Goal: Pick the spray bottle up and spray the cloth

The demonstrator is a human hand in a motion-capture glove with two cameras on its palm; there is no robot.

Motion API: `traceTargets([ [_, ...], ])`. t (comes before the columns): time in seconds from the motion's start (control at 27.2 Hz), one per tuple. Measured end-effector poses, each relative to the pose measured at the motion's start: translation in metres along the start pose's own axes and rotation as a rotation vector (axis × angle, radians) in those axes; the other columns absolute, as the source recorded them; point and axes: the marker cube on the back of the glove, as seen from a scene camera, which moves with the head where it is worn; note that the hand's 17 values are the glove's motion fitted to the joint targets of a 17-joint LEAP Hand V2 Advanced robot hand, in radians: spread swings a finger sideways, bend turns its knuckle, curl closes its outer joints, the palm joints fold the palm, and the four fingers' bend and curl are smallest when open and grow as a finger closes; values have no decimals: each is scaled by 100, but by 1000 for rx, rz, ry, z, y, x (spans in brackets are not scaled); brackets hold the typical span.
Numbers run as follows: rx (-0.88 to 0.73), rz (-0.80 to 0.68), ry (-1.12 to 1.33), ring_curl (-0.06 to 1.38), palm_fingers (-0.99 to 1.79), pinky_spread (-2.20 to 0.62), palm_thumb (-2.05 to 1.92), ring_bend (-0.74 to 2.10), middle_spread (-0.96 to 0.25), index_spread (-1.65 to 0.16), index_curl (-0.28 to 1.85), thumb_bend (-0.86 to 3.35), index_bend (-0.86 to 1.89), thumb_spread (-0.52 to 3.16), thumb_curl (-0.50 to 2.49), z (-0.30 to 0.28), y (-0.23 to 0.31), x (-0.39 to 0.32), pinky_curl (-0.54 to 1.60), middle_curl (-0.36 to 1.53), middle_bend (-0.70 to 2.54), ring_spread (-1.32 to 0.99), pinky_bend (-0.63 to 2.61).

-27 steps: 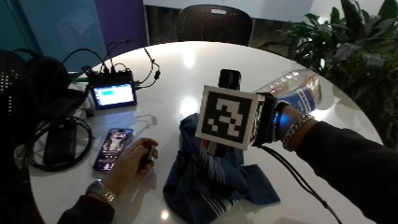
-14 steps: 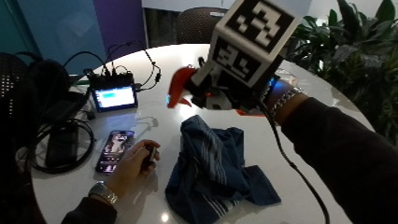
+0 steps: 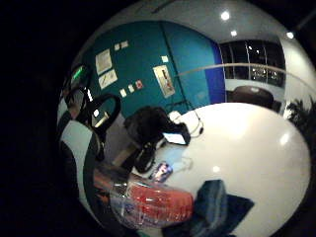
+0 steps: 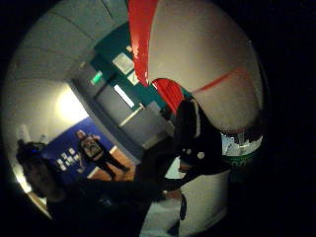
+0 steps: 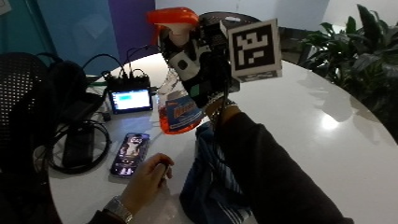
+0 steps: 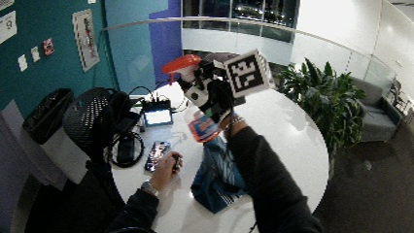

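Spray bottle [image 5: 180,70]: lifted well clear of the white round table [image 5: 323,107], held in the air above the blue striped cloth [image 5: 208,186]. The gloved right hand [image 5: 199,60] is wrapped round the bottle's neck just under the orange trigger head [image 5: 173,16]; clear body with orange liquid and label hangs below the hand, tilted. The nozzle appears to face away from the person, toward the far side of the table, not at the cloth.

Cloth lies crumpled on the table near the person, beside the bare left hand [image 5: 146,179], which rests just next to a smartphone [image 5: 129,148]. A small lit screen device [image 5: 131,100] with cables sits farther back.

Judgement on step in hand: pick-up done; aiming not yet. To spray well, tip the nozzle downward so it faces the middle of the cloth, lower the bottle nearer to it, then work the trigger with a forefinger. Risk: mist drifting onto the smartphone and screen device, both near the cloth; angle the spray away from them.
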Motion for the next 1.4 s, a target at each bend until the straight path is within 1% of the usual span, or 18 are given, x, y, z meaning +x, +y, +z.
traceTargets([
  [0.07,11,36,-41,44,134,-31,70,74,-24,-29,42,-1,16,116,50,18,26,-4,41,51,56,-21,58],
  [0.33,58,120,-19,44,132,-30,71,73,-24,-28,42,-1,15,117,50,34,54,25,42,51,56,-18,60],
  [0.77,69,192,29,45,131,-30,73,72,-23,-28,41,-1,15,119,49,19,72,52,42,50,54,-16,62],
  [0.92,73,169,51,45,131,-29,74,72,-23,-28,41,-1,14,119,49,12,80,54,42,50,54,-16,62],
  [1.07,99,113,68,45,131,-29,74,72,-23,-28,41,-1,14,119,49,-10,89,58,42,50,54,-16,62],
  [1.18,122,123,50,45,131,-30,73,73,-23,-28,41,-2,14,120,49,-43,105,65,42,50,54,-18,62],
  [1.4,134,197,263,46,131,-31,70,74,-24,-28,40,-2,14,122,47,-118,149,101,42,50,52,-20,63],
])
